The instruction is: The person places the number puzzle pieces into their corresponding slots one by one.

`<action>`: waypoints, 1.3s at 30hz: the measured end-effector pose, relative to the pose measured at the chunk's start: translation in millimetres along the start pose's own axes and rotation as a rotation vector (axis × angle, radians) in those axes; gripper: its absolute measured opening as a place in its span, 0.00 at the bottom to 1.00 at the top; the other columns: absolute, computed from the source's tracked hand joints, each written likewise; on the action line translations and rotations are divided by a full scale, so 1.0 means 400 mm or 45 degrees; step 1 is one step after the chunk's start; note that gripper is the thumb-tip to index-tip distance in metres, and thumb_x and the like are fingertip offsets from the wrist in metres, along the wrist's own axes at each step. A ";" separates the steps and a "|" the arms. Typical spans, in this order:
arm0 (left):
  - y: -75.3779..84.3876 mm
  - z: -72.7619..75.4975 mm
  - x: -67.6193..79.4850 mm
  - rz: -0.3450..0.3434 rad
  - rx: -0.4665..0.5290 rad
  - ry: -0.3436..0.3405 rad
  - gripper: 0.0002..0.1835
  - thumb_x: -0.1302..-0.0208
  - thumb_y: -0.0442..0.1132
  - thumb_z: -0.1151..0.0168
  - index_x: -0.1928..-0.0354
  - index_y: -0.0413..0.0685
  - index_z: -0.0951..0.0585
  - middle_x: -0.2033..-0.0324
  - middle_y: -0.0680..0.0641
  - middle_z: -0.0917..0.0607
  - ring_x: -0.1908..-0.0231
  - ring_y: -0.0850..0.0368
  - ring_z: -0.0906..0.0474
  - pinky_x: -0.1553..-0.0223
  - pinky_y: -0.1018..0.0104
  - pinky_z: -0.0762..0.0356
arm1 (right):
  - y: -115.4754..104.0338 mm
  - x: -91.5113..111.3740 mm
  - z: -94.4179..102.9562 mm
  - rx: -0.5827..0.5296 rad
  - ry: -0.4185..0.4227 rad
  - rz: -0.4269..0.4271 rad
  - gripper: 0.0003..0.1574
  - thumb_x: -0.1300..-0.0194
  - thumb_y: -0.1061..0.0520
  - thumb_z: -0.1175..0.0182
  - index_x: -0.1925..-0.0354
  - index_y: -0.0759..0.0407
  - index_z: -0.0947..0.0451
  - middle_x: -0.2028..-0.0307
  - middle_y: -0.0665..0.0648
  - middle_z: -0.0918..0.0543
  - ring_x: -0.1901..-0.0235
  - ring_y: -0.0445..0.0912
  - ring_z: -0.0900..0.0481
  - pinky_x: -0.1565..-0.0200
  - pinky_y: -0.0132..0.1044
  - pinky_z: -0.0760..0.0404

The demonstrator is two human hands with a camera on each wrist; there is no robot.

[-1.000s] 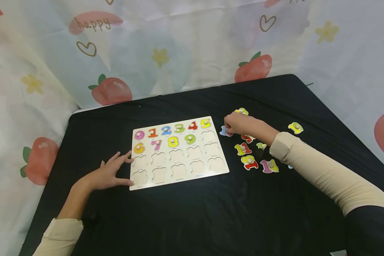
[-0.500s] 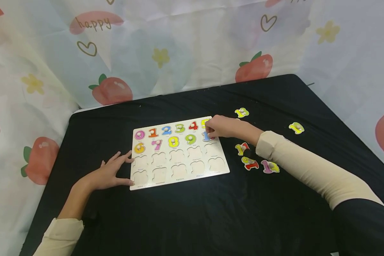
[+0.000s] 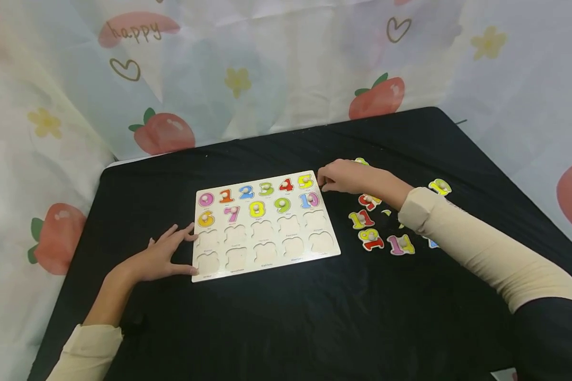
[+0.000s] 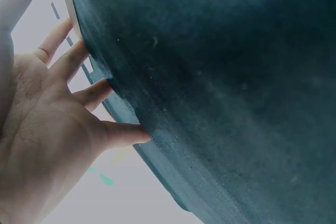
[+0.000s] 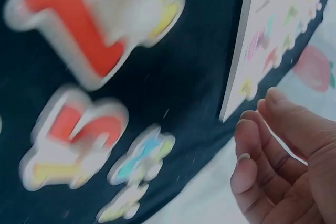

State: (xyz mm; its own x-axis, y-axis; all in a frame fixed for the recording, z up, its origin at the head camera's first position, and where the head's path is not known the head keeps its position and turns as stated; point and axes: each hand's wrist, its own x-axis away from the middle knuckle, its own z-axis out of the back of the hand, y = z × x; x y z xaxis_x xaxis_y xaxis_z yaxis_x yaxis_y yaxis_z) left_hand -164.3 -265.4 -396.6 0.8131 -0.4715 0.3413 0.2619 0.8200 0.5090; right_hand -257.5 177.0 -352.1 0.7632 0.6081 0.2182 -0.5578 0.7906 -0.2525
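Left hand (image 3: 158, 258): grip wide, fingers spread, thumb and index at the left edge of the number board (image 3: 250, 259); looks like steadying it.
Number board: flat on the counter (image 3: 276, 328), left of the loose pieces.
Top row: done, 0 (image 3: 206, 199) through 5 (image 3: 306, 181) sit in their recesses.
Second row: done, 6 (image 3: 206, 218) through 10 (image 3: 309, 200) in place. That makes eleven pieces in.
Bottom two rows: all ten recesses (image 3: 262, 230) bare. Just over half done, I'd say.
Right hand (image 3: 345, 176): just past the board's top right corner; grip narrow, fingers loosely curved, nothing held that I can see. Likely between pieces.
Loose pieces: 11 (image 3: 361, 219), red-and-yellow 15 (image 3: 369, 201), yellow-and-red piece (image 3: 371, 239), purple-and-yellow piece (image 3: 401, 245), all right of the board, none in a recess.
Right sleeve (image 3: 486, 254): covers part of the pile, so no full count; a blue bit and green bits peek out.
Far right: yellow-green piece (image 3: 440, 186) lies apart from the others, digits unclear. Also still to place.
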 end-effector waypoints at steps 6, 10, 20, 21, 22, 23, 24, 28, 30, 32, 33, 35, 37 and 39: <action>-0.002 0.002 0.000 -0.004 -0.006 0.003 0.56 0.54 0.62 0.30 0.29 0.43 0.45 0.31 0.38 0.44 0.31 0.34 0.65 0.47 0.23 0.69 | 0.067 0.071 0.014 0.052 0.041 -0.046 0.04 0.37 0.62 0.39 0.63 0.62 0.21 0.72 0.52 0.24 0.73 0.45 0.28 0.66 0.39 0.25; -0.001 0.004 0.000 -0.013 -0.008 0.005 0.54 0.54 0.62 0.30 0.30 0.42 0.43 0.30 0.38 0.46 0.32 0.33 0.65 0.47 0.23 0.69 | 0.106 0.117 0.027 0.025 0.076 -0.090 0.04 0.37 0.64 0.40 0.62 0.63 0.21 0.72 0.52 0.23 0.73 0.45 0.28 0.66 0.40 0.25; -0.003 0.003 0.006 -0.013 0.011 0.013 0.55 0.53 0.62 0.30 0.29 0.42 0.45 0.31 0.38 0.44 0.32 0.33 0.65 0.47 0.23 0.69 | 0.213 0.138 0.028 -0.005 0.158 -0.293 0.08 0.34 0.64 0.44 0.58 0.66 0.23 0.67 0.58 0.22 0.72 0.49 0.28 0.66 0.43 0.27; -0.003 0.002 0.007 -0.015 0.013 0.015 0.55 0.53 0.61 0.30 0.29 0.42 0.45 0.31 0.38 0.44 0.32 0.33 0.65 0.47 0.23 0.69 | 0.221 0.133 0.027 -0.005 0.164 -0.303 0.08 0.34 0.64 0.44 0.57 0.66 0.23 0.67 0.58 0.22 0.72 0.49 0.28 0.66 0.43 0.27; -0.003 0.001 0.007 -0.016 0.015 0.016 0.55 0.53 0.61 0.30 0.29 0.42 0.45 0.31 0.38 0.44 0.32 0.33 0.65 0.47 0.23 0.69 | 0.226 0.127 0.027 -0.004 0.167 -0.310 0.09 0.34 0.64 0.45 0.57 0.67 0.23 0.66 0.59 0.22 0.72 0.49 0.28 0.66 0.44 0.27; -0.003 0.000 0.007 -0.020 0.016 0.017 0.55 0.53 0.61 0.30 0.30 0.41 0.44 0.31 0.38 0.44 0.32 0.32 0.65 0.47 0.22 0.69 | 0.232 0.120 0.027 -0.004 0.167 -0.312 0.09 0.34 0.64 0.45 0.56 0.67 0.24 0.66 0.60 0.22 0.71 0.50 0.28 0.66 0.44 0.27; -0.002 -0.001 0.007 -0.024 0.019 0.018 0.54 0.53 0.61 0.30 0.30 0.41 0.43 0.31 0.38 0.45 0.32 0.32 0.65 0.47 0.22 0.69 | 0.237 0.113 0.028 -0.001 0.167 -0.312 0.09 0.34 0.64 0.45 0.56 0.67 0.24 0.65 0.60 0.22 0.71 0.50 0.27 0.66 0.44 0.26; 0.000 -0.006 0.004 -0.035 0.022 0.020 0.52 0.53 0.61 0.30 0.31 0.41 0.40 0.30 0.38 0.47 0.32 0.32 0.64 0.48 0.22 0.69 | 0.242 0.095 0.033 0.006 0.165 -0.312 0.10 0.35 0.65 0.46 0.55 0.68 0.24 0.63 0.61 0.21 0.70 0.51 0.27 0.64 0.44 0.26; 0.000 -0.008 0.002 -0.035 0.018 0.019 0.52 0.53 0.61 0.30 0.31 0.42 0.39 0.30 0.38 0.47 0.32 0.32 0.65 0.47 0.22 0.69 | 0.238 0.092 0.035 0.002 0.154 -0.306 0.10 0.34 0.65 0.46 0.56 0.68 0.23 0.64 0.61 0.21 0.70 0.50 0.27 0.65 0.44 0.26; -0.001 -0.009 0.001 -0.030 0.015 0.016 0.52 0.53 0.61 0.30 0.31 0.42 0.39 0.30 0.39 0.47 0.32 0.33 0.65 0.47 0.22 0.69 | 0.234 0.093 0.035 0.004 0.141 -0.291 0.09 0.34 0.65 0.46 0.58 0.68 0.23 0.65 0.60 0.22 0.70 0.50 0.28 0.66 0.43 0.27; -0.001 -0.008 0.001 -0.028 0.014 0.014 0.51 0.53 0.61 0.30 0.31 0.42 0.39 0.29 0.39 0.48 0.32 0.33 0.65 0.47 0.22 0.69 | 0.231 0.095 0.035 0.005 0.134 -0.284 0.08 0.35 0.65 0.46 0.58 0.68 0.23 0.65 0.59 0.22 0.71 0.50 0.28 0.66 0.43 0.28; -0.001 -0.007 0.002 -0.023 0.007 0.012 0.52 0.53 0.61 0.30 0.31 0.43 0.40 0.30 0.39 0.47 0.31 0.33 0.65 0.47 0.23 0.69 | 0.228 0.099 0.034 0.009 0.121 -0.279 0.07 0.35 0.65 0.46 0.60 0.67 0.24 0.67 0.59 0.23 0.71 0.50 0.28 0.67 0.43 0.29; 0.001 -0.005 0.003 -0.023 0.009 0.013 0.53 0.53 0.61 0.30 0.31 0.43 0.41 0.30 0.39 0.47 0.31 0.33 0.65 0.47 0.23 0.69 | 0.231 0.105 0.032 0.018 0.110 -0.291 0.07 0.34 0.64 0.45 0.60 0.67 0.23 0.68 0.58 0.23 0.71 0.49 0.29 0.67 0.42 0.29; 0.002 -0.003 0.004 -0.026 0.009 0.016 0.53 0.53 0.62 0.30 0.30 0.42 0.42 0.30 0.39 0.46 0.32 0.33 0.65 0.47 0.22 0.68 | 0.238 0.110 0.030 0.025 0.098 -0.303 0.08 0.34 0.62 0.44 0.60 0.66 0.23 0.70 0.57 0.23 0.72 0.49 0.29 0.67 0.42 0.28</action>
State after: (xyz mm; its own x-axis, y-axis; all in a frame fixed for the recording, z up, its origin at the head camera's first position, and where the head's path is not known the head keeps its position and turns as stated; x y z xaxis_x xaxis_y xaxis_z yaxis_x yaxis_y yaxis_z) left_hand -162.0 -265.2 -396.6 0.8139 -0.4843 0.3208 0.2753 0.8078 0.5212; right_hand -280.8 279.8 -355.3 0.8961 0.3978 0.1970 -0.3647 0.9127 -0.1843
